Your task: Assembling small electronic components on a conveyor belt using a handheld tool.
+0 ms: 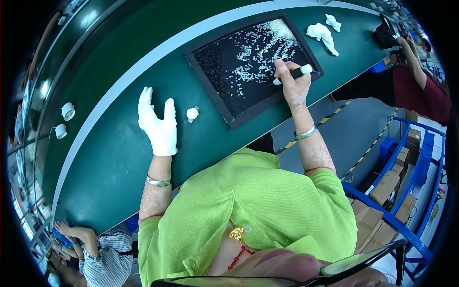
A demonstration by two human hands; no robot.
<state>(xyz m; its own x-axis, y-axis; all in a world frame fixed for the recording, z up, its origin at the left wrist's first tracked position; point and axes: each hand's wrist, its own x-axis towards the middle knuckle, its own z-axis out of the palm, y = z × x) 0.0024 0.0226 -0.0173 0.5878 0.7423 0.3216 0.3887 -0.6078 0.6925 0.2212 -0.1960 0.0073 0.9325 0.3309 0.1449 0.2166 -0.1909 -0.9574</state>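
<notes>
My left hand, in a white glove, lies over the green table with its fingers and thumb apart and nothing in them. Just to its right is a small white round piece. A black pen-shaped tool with white ends is gripped in my bare right hand, its thin tip pointing left. That hand is above the right side of a black rectangular tray. Many small clear-white pieces are scattered across the tray, heaped thickest at its far right corner. Small black pieces gather along its left side.
Crumpled white gloves lie on the green table beyond the tray. Two white round objects are at far left. People work at the table's right and lower left. A blue rack with cardboard boxes stands at right.
</notes>
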